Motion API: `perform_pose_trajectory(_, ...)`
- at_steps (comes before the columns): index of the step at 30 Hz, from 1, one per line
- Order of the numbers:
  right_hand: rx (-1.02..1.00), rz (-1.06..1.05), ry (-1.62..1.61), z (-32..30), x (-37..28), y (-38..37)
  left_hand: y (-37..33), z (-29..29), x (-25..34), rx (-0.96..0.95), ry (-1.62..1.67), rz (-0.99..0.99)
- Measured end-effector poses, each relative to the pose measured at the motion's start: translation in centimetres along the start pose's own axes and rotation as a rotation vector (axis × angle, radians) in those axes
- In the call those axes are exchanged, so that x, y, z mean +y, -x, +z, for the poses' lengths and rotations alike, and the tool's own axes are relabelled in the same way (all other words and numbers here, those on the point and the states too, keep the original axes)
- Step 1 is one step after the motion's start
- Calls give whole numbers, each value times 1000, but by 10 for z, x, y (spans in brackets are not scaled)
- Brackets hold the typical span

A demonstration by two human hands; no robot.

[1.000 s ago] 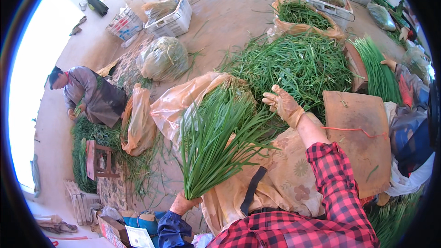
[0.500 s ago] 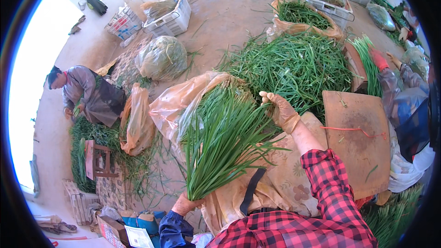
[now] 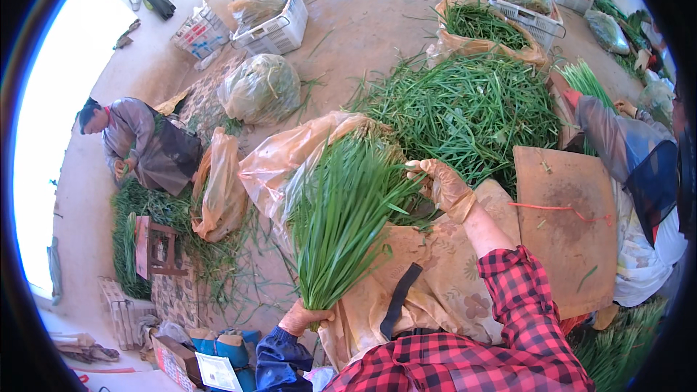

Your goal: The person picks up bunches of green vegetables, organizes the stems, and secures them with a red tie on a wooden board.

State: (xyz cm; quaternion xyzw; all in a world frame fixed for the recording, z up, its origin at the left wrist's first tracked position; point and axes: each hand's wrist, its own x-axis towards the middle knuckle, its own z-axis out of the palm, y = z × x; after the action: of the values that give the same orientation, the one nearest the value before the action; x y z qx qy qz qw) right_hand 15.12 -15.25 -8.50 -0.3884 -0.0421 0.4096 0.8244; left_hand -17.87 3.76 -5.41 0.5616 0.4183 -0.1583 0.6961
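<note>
My left hand (image 3: pixel 303 317) is closed around the lower end of a bunch of long green garlic chives (image 3: pixel 341 218). The leaves fan upward and to the right. At the upper right edge of the bunch, my gloved right hand (image 3: pixel 449 190) pinches some leaf tips between thumb and fingers. Behind the bunch lies an open orange-tinted plastic bag (image 3: pixel 272 158) with more chives at its mouth. A large loose heap of green leaves (image 3: pixel 472 105) spreads beyond my right hand. A patterned tan apron (image 3: pixel 435 268) covers my lap.
To my right is a brown board (image 3: pixel 566 247) with a red tie (image 3: pixel 559 206) on it. A co-worker (image 3: pixel 149 149) sits at the left by a small wooden stool (image 3: pixel 156 247). Another person's sleeve (image 3: pixel 617 138) reaches in at the right. White crates (image 3: pixel 279 29) stand farther back.
My right hand has closed its fingers on leaf tips at the bunch's edge. The bunch is gathered narrower and more upright. The person at the right has reached farther in.
</note>
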Motion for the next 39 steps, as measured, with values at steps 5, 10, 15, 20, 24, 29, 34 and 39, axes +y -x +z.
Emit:
perform_pose_trajectory(5,-50,237,-20,2,14,-5,-3,-6,-10,-88,-85,71)
perform_pose_trajectory(10,-393,80,366,-22,61,-4,-16,6,-4,-165,-113,64)
perform_pose_trajectory(15,-350,317,198,7,73,22,-16,12,7,-169,-183,88)
perform_pose_trajectory(20,-517,158,44,0,92,26,-22,31,13,-191,-129,165)
perform_pose_trajectory(24,-455,301,-237,23,82,48,-15,34,20,-180,-32,73)
perform_pose_trajectory(29,-163,250,-280,13,103,47,-27,62,21,-214,482,193)
perform_pose_trajectory(34,-163,94,77,30,87,52,-48,69,19,-203,795,99)
perform_pose_trajectory(39,-129,6,149,41,48,43,-45,81,31,-435,842,44)
